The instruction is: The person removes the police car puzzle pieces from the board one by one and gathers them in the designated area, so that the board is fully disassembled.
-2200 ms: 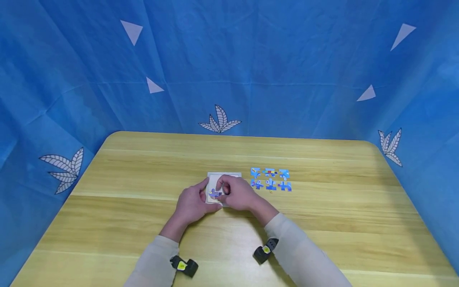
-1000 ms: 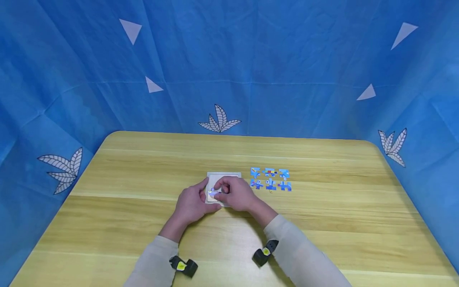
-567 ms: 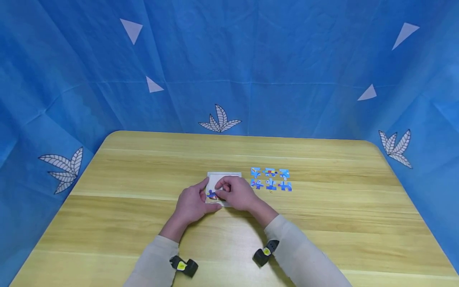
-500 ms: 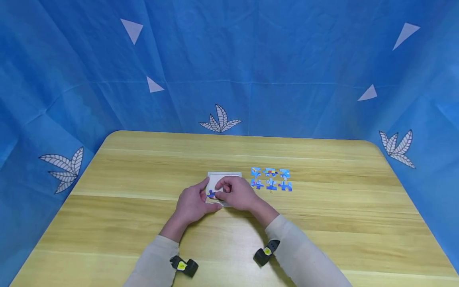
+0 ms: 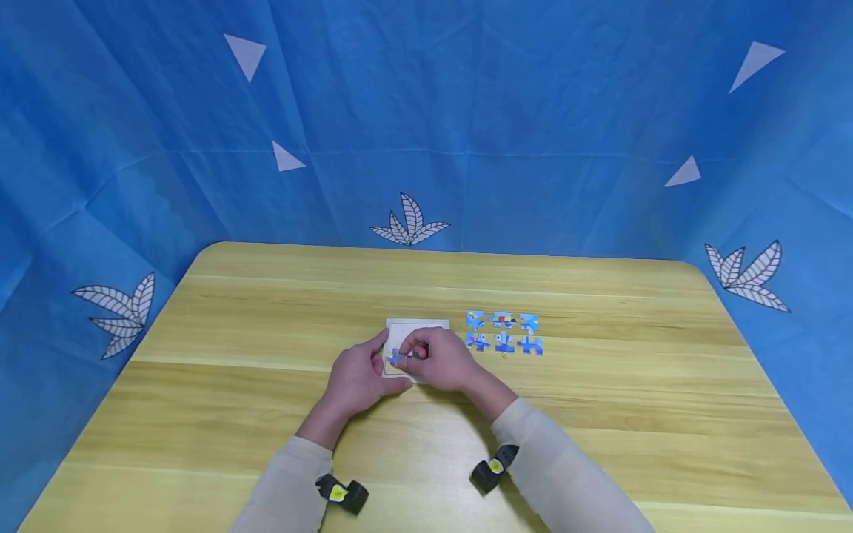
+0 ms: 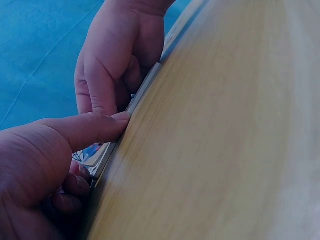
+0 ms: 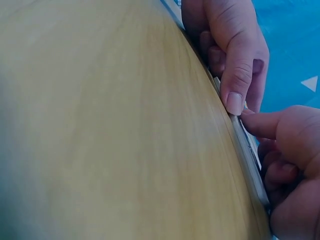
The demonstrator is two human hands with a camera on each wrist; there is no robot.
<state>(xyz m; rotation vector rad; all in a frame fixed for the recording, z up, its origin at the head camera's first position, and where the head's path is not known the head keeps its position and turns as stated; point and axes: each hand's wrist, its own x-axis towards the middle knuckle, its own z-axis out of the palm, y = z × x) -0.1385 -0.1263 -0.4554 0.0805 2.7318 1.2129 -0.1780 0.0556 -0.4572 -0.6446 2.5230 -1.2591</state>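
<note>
A small square white puzzle tray (image 5: 417,322) lies on the wooden table. My left hand (image 5: 356,381) grips its left side, the thumb (image 6: 100,129) pressed along the near edge and the fingers round the left edge. Over the tray's near-left corner, my right hand (image 5: 445,360) pinches a blue-purple jigsaw piece (image 5: 393,358) between thumb and index finger, partly covered by the fingertips. The right hand also covers much of the tray's right half. In the right wrist view, the right hand (image 7: 300,150) has its other fingers curled under, beside the tray edge.
Right of the tray, several loose blue jigsaw pieces (image 5: 504,342) lie in two rows, one with a red and yellow part (image 5: 503,320). A blue curtain (image 5: 533,111) hangs behind the wooden table (image 5: 266,296). Both wrists wear black cameras (image 5: 343,494).
The jigsaw piece tilts and shifts slightly in my right fingertips over the tray's near-left corner, its face showing lighter, then darker. My left hand and the loose pieces stay put.
</note>
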